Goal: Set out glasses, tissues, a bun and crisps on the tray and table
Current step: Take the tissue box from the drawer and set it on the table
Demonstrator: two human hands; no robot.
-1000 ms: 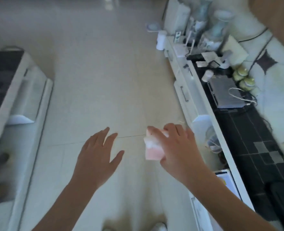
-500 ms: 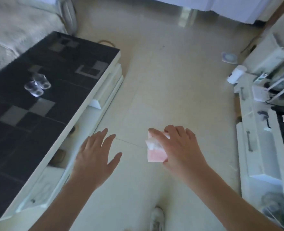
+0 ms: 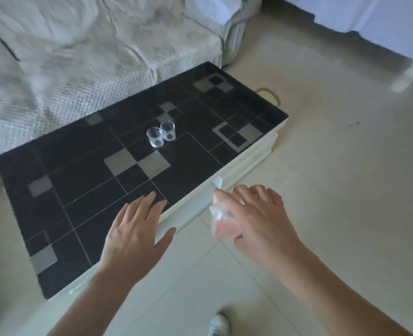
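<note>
My right hand (image 3: 259,219) grips a small pink and white tissue pack (image 3: 223,225) from above, just off the near edge of the black coffee table (image 3: 84,170). My left hand (image 3: 135,235) hovers with straight, spread fingers over the table's near edge and holds nothing. Two small clear glasses (image 3: 161,136) stand side by side, touching or nearly so, in the middle of the table top. No tray, bun or crisps are in view.
A pale covered sofa (image 3: 91,49) runs along the far side of the table. Light tiled floor (image 3: 334,166) spreads to the right and near side. A small yellowish object (image 3: 268,93) lies on the floor past the table's far corner. My white shoe (image 3: 218,324) shows below.
The view has swung left from the cabinet to the coffee table and sofa. Both hands keep their pose, the right one still holding the tissue pack, and now reach the table's near edge.
</note>
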